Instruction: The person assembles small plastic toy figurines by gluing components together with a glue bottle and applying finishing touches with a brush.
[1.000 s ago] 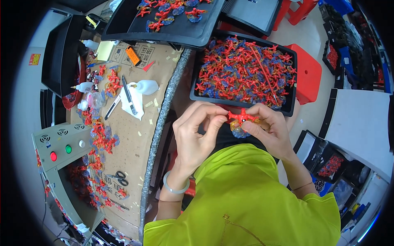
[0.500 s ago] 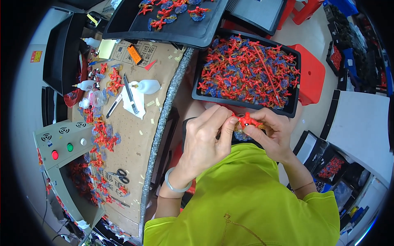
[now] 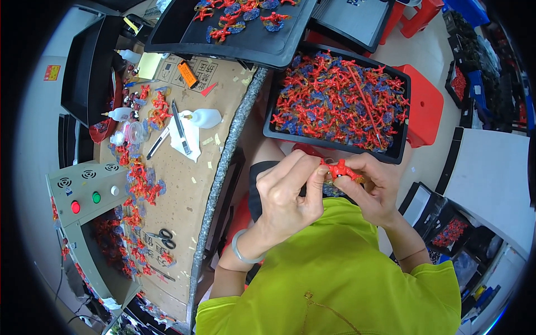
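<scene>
A small red plastic figurine (image 3: 341,169) with a yellowish and bluish clear part is pinched between my hands, above my lap. My right hand (image 3: 375,187) grips its body between thumb and fingers. Closed at the figurine's left side is my left hand (image 3: 290,188), thumb and forefinger pressed together at one of its limbs; whether a small part sits in that pinch is hidden. Just beyond my hands stands a black tray (image 3: 269,129) heaped with similar red figurines (image 3: 335,97) with blue and yellow parts. A thin red stick (image 3: 363,103) lies across the heap.
On the cardboard-covered bench (image 3: 187,212) at left are a white squeeze bottle (image 3: 204,118), craft knives (image 3: 180,127), scissors (image 3: 162,239) and several figurines. A grey machine box (image 3: 86,187) with buttons stands farther left. Another black tray (image 3: 257,42) overhangs the bench's far end. A red stool (image 3: 425,106) supports the heaped tray.
My left hand has shifted slightly right and down, its thumb drawn back a little from the figurine's front. The figurine has turned slightly in my right hand. The whole view has moved slightly.
</scene>
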Demonstrator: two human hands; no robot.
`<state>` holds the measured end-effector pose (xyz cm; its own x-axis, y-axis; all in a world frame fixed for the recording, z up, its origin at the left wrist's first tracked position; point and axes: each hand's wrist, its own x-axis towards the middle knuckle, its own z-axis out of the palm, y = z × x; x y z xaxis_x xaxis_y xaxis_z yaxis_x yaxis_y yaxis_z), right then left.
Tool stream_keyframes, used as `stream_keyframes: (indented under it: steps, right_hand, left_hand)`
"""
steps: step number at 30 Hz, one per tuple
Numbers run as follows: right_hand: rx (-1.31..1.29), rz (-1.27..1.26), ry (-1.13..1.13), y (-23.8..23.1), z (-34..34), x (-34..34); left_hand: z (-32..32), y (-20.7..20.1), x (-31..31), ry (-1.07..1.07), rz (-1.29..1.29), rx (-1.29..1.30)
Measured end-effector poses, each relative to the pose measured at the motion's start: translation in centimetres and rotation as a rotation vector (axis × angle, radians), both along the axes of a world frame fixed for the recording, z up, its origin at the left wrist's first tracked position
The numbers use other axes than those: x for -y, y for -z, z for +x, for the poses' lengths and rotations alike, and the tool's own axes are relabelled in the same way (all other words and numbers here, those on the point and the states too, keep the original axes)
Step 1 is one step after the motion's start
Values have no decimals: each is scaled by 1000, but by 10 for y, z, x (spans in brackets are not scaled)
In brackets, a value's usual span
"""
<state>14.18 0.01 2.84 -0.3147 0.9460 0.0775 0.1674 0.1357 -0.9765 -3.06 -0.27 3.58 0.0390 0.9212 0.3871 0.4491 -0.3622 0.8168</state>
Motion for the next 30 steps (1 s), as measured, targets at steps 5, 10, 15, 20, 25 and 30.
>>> stream_keyframes:
  steps: [5, 10, 15, 20, 25, 30]
  right_hand:
    - [-53, -4, 5, 1, -3, -1]
    - [-83, -50, -61, -7, -4, -6]
    - [-245, -240, -56, 8, -5, -9]
    - [-693, -646, -31, 14, -11, -23]
    - [-606, -571, 106, 29, -13, -19]
    - [-554, -608, 100, 26, -12, -19]
  left_hand:
    - [0, -3, 0, -21, -13, -28]
    - [-2, -6, 0, -40, -20, -41]
    - [-4, -6, -7, -34, -59, -53]
    - [-10, 7, -11, 68, -208, 135]
    - [-1, 22, 6, 137, -551, 716]
    - [15, 21, 10, 86, -642, 830]
